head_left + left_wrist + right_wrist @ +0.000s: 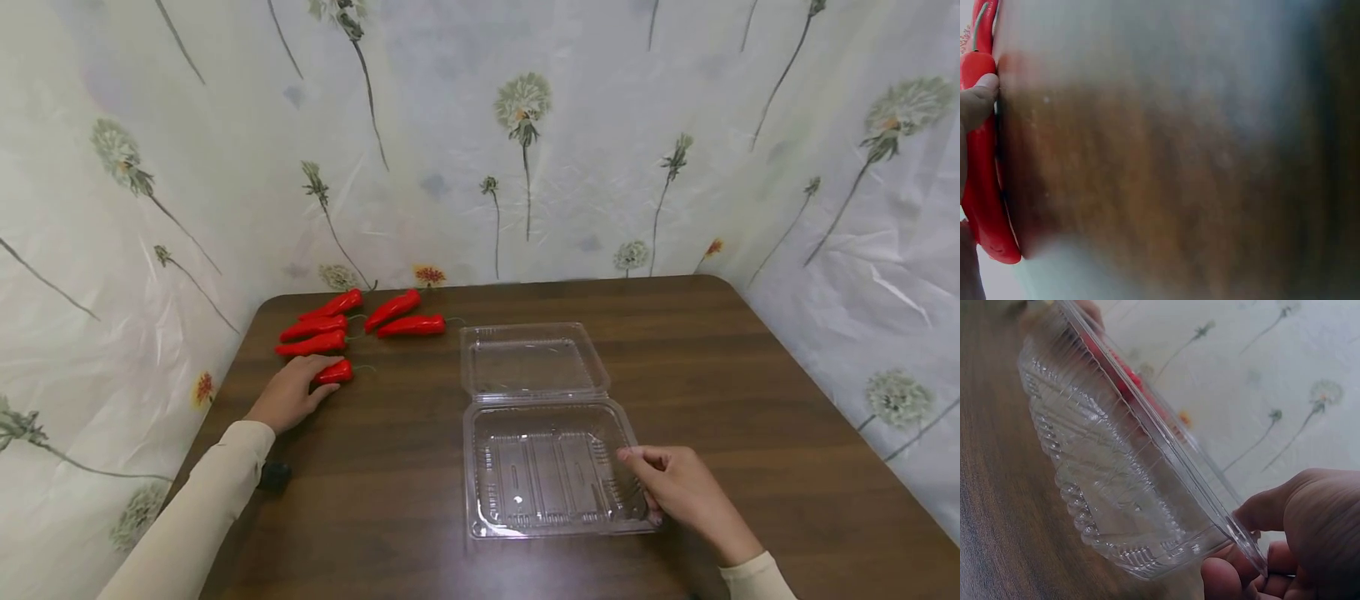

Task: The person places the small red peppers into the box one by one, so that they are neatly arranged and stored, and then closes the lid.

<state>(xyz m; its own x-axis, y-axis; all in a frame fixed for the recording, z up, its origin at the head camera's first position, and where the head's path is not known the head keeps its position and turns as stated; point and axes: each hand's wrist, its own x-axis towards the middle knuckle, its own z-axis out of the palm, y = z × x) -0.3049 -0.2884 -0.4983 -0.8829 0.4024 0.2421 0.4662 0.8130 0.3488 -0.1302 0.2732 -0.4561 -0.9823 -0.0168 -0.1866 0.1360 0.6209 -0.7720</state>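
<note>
My left hand (291, 393) grips the nearest red pepper (334, 372) at the left side of the table. The left wrist view shows this pepper (986, 194) along its left edge, with the thumb pressed near its stem end and a finger by its tip. Beyond that hand lie several more red peppers (311, 343) with thin green stems. A clear plastic clamshell container (557, 477) lies opened in front of me, its lid (532, 364) folded back away from me. My right hand (681, 485) pinches the rim on the container's right side, thumb on top and fingers below.
The dark wooden table (720, 375) meets a wall covering (442, 125) printed with dandelions at the back and both sides. A small black object (274, 477) sits beside the left sleeve (202, 508).
</note>
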